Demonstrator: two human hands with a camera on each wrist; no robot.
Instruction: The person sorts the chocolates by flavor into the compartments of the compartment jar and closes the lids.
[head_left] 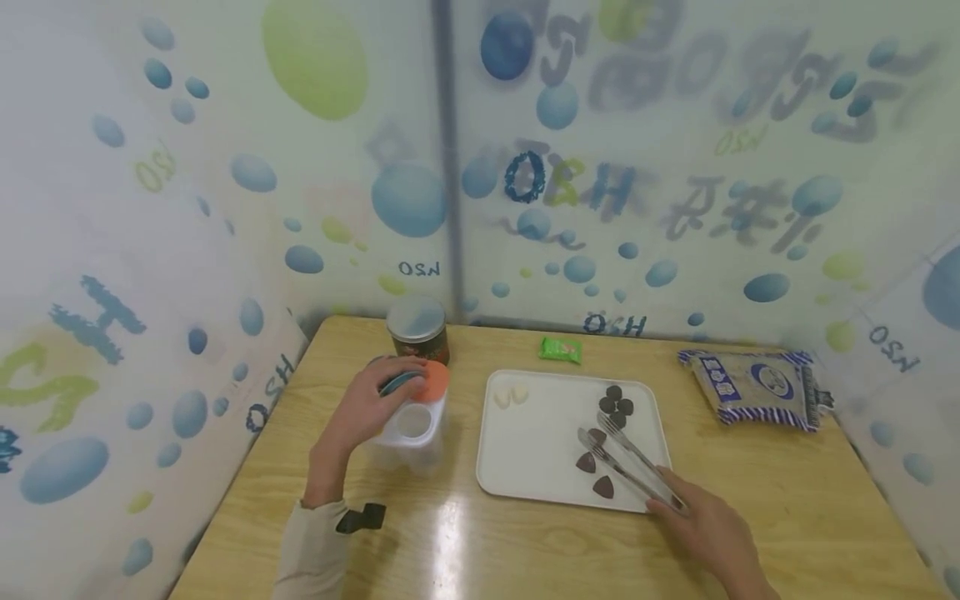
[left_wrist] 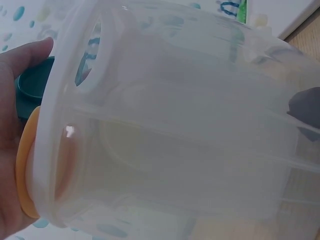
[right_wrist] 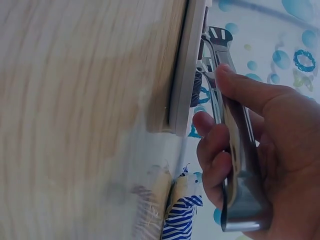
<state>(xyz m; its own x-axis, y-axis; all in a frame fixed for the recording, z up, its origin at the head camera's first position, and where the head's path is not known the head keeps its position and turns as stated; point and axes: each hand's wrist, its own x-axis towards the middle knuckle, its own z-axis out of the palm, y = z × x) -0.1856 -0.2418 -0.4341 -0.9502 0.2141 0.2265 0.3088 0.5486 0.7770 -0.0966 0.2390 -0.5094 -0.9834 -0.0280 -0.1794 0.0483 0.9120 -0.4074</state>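
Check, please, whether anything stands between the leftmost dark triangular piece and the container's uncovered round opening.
Nothing visible blocks the piece; it must only cross the tray's rim. The left hand, holding the teal lid, is close beside the opening and might crowd it.

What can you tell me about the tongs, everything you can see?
The tongs look like shiny silver metal: two long arms meeting at a bent end, with slotted, fork-like tips. The right hand grips them, thumb and fingers around the arms, and the tips stand slightly apart. They slant over the right part of the white tray, tips close by the dark pieces. Whether the tips touch a piece or the tray is unclear.
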